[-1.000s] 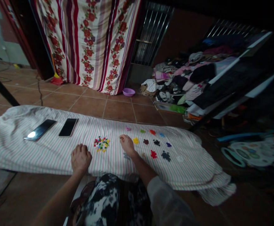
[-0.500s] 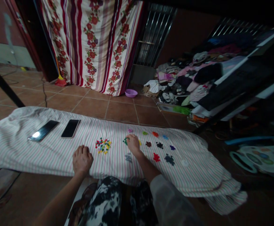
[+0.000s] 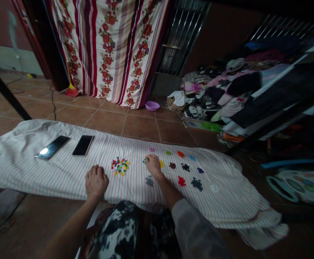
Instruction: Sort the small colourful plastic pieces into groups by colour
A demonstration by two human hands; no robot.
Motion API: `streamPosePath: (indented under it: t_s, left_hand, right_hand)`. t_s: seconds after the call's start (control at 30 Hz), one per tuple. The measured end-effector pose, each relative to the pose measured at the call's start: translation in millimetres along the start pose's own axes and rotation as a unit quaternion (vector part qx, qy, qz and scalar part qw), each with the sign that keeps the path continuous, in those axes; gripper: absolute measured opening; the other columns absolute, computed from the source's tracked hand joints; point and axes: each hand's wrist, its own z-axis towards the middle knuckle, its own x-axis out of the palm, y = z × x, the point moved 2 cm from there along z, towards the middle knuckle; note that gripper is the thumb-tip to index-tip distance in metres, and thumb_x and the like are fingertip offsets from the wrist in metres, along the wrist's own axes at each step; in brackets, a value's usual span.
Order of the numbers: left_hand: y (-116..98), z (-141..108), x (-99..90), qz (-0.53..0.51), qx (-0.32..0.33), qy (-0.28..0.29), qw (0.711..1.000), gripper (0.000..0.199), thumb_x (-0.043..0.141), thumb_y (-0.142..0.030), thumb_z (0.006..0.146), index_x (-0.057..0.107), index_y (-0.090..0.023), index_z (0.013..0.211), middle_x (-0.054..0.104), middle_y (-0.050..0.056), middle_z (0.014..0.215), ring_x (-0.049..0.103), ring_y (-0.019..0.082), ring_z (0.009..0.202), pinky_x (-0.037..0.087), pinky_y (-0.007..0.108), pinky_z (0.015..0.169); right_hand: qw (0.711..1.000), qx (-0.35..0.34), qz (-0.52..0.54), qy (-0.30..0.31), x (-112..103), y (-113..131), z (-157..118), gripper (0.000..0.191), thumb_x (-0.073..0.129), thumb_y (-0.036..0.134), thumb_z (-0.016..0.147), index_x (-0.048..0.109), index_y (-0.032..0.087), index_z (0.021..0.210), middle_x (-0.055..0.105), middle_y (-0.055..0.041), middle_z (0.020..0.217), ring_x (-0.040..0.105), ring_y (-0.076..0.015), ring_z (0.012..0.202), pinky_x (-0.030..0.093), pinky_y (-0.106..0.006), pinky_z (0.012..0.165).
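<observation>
My right hand (image 3: 153, 165) is over the cloth with its fingers pinched together at a small pile of green pieces (image 3: 144, 161). The hand partly covers the pile, and whatever is between the fingertips is hidden. Beside that hand lie yellow pieces (image 3: 161, 163), partly behind it, and grey pieces (image 3: 149, 180) nearer to me. Palm down on the striped cloth (image 3: 130, 192) rests my left hand (image 3: 96, 181), its fingers loosely bent and slightly apart, holding nothing. Just right of it is a mixed heap of tiny red, yellow, green and white pieces (image 3: 120, 166).
Two phones (image 3: 53, 147) (image 3: 83, 145) lie at the left. Single-colour piles spread to the right, among them red (image 3: 182, 181), brown (image 3: 172, 165), black (image 3: 185, 167) and dark grey (image 3: 197, 184). A purple basin (image 3: 152, 106) and heaped clothes (image 3: 213, 90) are on the floor beyond.
The view has shifted slightly, moving everything a little to the right. My right hand stays at the green pile, and less of the green shows now. My left hand keeps its place.
</observation>
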Motion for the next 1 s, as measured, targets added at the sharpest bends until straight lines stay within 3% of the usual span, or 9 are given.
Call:
streamPosePath:
  t_s: [0.37,0.6,1.0]
  left_hand:
    - [0,-1,-0.1,-0.021,-0.01,0.007,1.0,0.025,0.044,-0.018,0.083,0.062,-0.013,0.101,0.061,0.016,0.118,0.05,0.029,0.115,0.039,0.042,0.096]
    - [0,0,-0.7,-0.034,-0.016,0.015,0.999,0.026,0.045,-0.017,0.082,0.063,-0.013,0.1,0.061,0.017,0.118,0.05,0.03,0.116,0.039,0.044,0.095]
    - [0,0,-1.1,-0.013,-0.009,0.008,1.0,0.023,0.046,-0.018,0.082,0.062,-0.013,0.099,0.061,0.016,0.117,0.05,0.029,0.116,0.039,0.042,0.094]
  right_hand:
    - [0.999,-0.021,0.038,-0.02,11,-7,0,0.042,0.045,-0.002,0.077,0.072,0.018,0.103,0.068,-0.0082,0.11,0.059,-0.0175,0.102,0.04,-0.026,0.09]
    - [0.996,-0.02,0.074,-0.053,10,-15,-5,0.043,0.044,-0.003,0.072,0.071,0.018,0.099,0.07,-0.0088,0.104,0.062,-0.0197,0.098,0.044,-0.031,0.089]
    - [0.995,0.012,0.077,-0.054,18,-21,-12,0.054,0.041,-0.003,0.072,0.063,0.017,0.117,0.067,-0.0103,0.113,0.062,-0.0189,0.104,0.046,-0.031,0.092]
